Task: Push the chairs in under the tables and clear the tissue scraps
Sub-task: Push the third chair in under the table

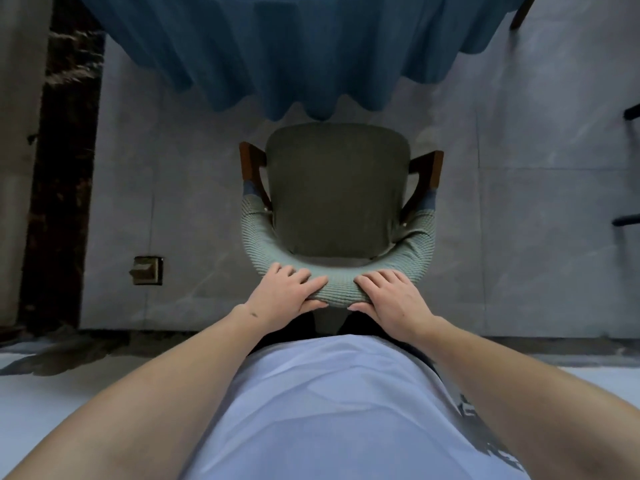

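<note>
A chair with a dark green seat, brown wooden arms and a curved pale-green ribbed backrest stands directly below me. My left hand and my right hand both grip the top of the backrest, fingers over the front and thumbs under the near side. Ahead of the seat hangs the blue tablecloth of a table; the seat's front edge sits just short of the cloth's hem. No tissue scraps are in view.
Grey tiled floor surrounds the chair. A brass floor socket lies to the left. A dark marble strip runs along the left. Dark legs of other furniture show at the right edge and top right.
</note>
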